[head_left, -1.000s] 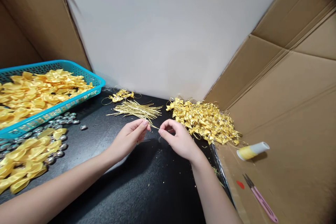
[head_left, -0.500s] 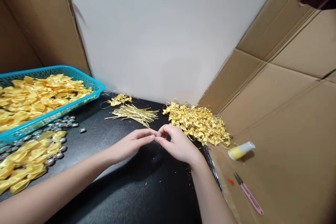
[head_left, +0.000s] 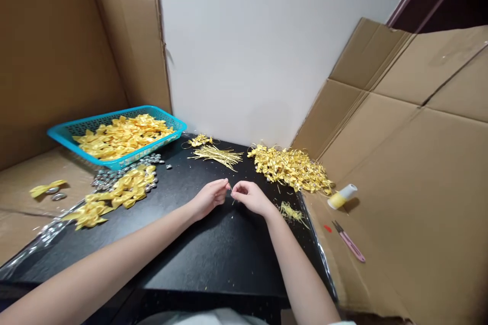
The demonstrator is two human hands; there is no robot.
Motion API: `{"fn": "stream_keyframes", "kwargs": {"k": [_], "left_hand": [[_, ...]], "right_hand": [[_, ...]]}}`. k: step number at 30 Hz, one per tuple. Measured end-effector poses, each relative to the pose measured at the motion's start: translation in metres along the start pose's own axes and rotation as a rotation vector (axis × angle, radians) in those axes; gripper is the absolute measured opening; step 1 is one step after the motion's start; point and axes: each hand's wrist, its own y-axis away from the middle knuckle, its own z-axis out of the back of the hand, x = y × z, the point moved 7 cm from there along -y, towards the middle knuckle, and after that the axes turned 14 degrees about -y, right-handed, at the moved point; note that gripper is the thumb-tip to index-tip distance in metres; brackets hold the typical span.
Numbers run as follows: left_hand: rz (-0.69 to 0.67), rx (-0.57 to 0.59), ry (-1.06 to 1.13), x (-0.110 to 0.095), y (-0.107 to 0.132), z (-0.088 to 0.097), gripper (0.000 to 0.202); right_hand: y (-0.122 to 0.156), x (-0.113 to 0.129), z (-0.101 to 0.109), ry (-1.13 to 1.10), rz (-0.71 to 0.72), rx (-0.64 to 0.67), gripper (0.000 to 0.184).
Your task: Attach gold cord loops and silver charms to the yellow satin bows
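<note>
My left hand (head_left: 211, 198) is closed in a pinch, its thumb and forefinger on a thin gold cord (head_left: 231, 189). Close beside it my right hand (head_left: 253, 197) also pinches this short strand, fingers curled. Both hands are above the black tabletop (head_left: 198, 259). Behind them lies a bundle of loose gold cords (head_left: 219, 156). To the right at the back is a heap of small gold bows with cord loops (head_left: 292, 168). Whether the strand is looped or knotted is too small to tell.
A blue basket (head_left: 114, 164) of yellow bows stands at left. In front lie silver beads (head_left: 109, 179) and more yellow ribbon bows (head_left: 124, 188). Thread scraps (head_left: 292, 212) are by my right forearm. On cardboard at right are a thread spool (head_left: 343, 196) and pink thread snips (head_left: 349, 242).
My hands have drawn slightly apart, and the thin cord now shows between the fingertips. The camera view has turned left and widened, showing more of the table's near edge.
</note>
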Motion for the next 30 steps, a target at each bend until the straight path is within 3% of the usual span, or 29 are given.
{"fn": "stream_keyframes", "kwargs": {"k": [6,13,18,23,30], "left_hand": [[-0.052,-0.083,0.087,0.003,0.006,0.006,0.034],[-0.100,-0.101,0.033,-0.002,0.009,0.011,0.035],[-0.136,-0.087,-0.135,-0.003,0.013,0.010,0.038],[-0.187,-0.055,-0.402,-0.006,0.016,0.004,0.034],[-0.278,-0.018,-0.715,-0.018,0.023,-0.005,0.022]], "right_hand": [[0.014,-0.025,-0.006,-0.003,0.018,-0.129,0.008],[0.022,-0.023,-0.011,0.092,0.121,-0.230,0.009],[0.029,-0.010,-0.017,0.170,0.227,-0.239,0.006],[0.034,0.000,-0.008,0.251,0.328,-0.252,0.006],[0.032,0.003,-0.005,0.334,0.391,-0.167,0.007]]}}
